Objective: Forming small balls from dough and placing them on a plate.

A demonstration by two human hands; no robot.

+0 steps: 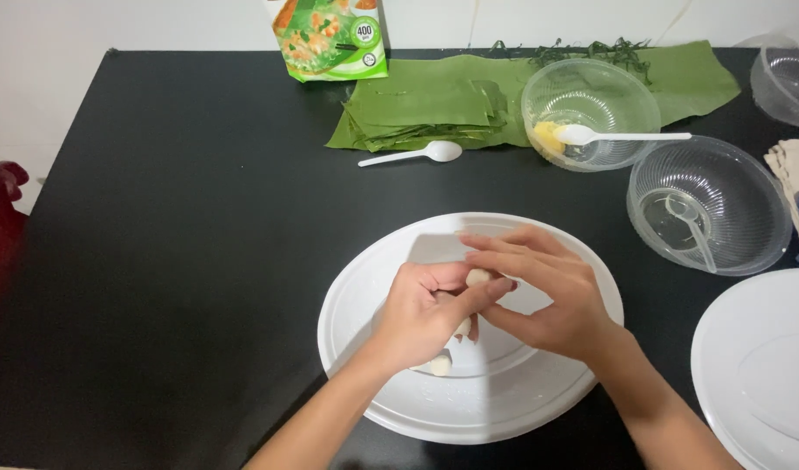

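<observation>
Both of my hands meet over a large white round plate (pixel 391 261) near the table's front edge. My left hand (pixel 421 313) is curled around a piece of pale white dough (pixel 478 278), with more of it showing below the palm (pixel 440 362). My right hand (pixel 547 292) presses its fingers against the same dough from the right. Most of the dough is hidden inside the two hands.
On the black table (pixel 182 226), folded green banana leaves (pixel 434 109) lie at the back with a white spoon (pixel 417 155). A clear bowl (pixel 591 104) holds yellow filling and a spoon. More clear bowls (pixel 708 204) (pixel 786 83), a second white plate (pixel 756 365) and a green packet (pixel 330 39) stand around.
</observation>
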